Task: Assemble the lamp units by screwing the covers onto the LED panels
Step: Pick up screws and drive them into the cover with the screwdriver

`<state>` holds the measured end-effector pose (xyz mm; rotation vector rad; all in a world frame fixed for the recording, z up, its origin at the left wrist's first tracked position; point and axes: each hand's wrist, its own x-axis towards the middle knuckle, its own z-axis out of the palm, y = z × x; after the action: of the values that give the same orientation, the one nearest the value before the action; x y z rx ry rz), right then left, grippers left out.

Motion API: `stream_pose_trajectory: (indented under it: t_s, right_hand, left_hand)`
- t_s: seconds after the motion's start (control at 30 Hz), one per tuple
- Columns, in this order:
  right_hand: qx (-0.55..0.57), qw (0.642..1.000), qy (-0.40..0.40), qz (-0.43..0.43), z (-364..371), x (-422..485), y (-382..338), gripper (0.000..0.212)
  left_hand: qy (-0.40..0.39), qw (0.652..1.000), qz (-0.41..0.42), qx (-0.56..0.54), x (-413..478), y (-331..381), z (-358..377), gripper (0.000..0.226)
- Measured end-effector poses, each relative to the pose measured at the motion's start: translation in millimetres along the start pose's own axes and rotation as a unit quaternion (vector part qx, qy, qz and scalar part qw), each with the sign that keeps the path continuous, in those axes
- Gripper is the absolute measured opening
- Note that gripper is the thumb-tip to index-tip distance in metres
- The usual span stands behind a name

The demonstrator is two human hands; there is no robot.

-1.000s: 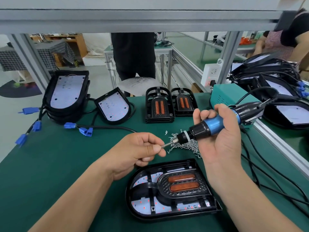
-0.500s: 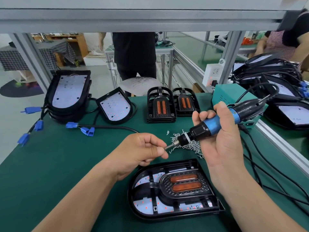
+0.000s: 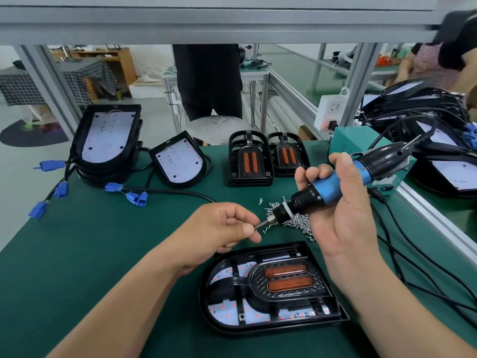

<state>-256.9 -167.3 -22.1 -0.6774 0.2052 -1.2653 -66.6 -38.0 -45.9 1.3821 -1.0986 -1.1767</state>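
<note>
Head view: one lamp unit (image 3: 271,288), cover on, lies front-centre on the green mat (image 3: 90,241), which runs wide to its left and ends at an aluminium rail (image 3: 426,210) on the right; left hand (image 3: 222,228) pinches the bit (image 3: 262,224) of one electric screwdriver (image 3: 327,187) gripped by right hand (image 3: 340,215), over one screw pile (image 3: 296,222); behind, two cover stacks (image 3: 249,161) (image 3: 287,156) and two LED panels (image 3: 108,135) (image 3: 179,160).

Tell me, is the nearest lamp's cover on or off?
On: the black cover with orange strips lies over the white LED panel, visible through its gaps.
</note>
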Motion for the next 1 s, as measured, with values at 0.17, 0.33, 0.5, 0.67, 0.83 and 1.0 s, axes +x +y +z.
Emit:
stream_pose_trajectory:
  t_s: [0.17,0.33,0.5,0.67,0.83,1.0]
  right_hand:
    - [0.043,0.997,0.071,0.004,-1,0,-4,0.021]
    - [0.034,0.996,0.08,-0.017,-2,4,-17,0.017]
    - [-0.023,0.996,0.08,-0.025,-8,10,-30,0.011]
    - [-0.059,0.997,0.059,0.001,-11,11,-37,0.01]
    - [-0.091,0.996,0.014,0.004,-7,10,-43,0.011]
    - [-0.102,0.995,-0.008,0.001,-2,8,-47,0.011]
  left_hand:
    - [0.0,1.0,0.016,0.001,0,1,0,0.024]
    - [0.031,0.996,0.007,0.085,-4,4,-4,0.027]
    - [0.018,0.947,0.016,0.322,-8,5,-7,0.03]
    - [-0.031,0.929,0.0,0.369,-12,10,-1,0.036]
    - [-0.021,0.949,0.004,0.313,-16,12,1,0.03]
    - [-0.011,0.96,0.018,0.278,-17,9,4,0.027]
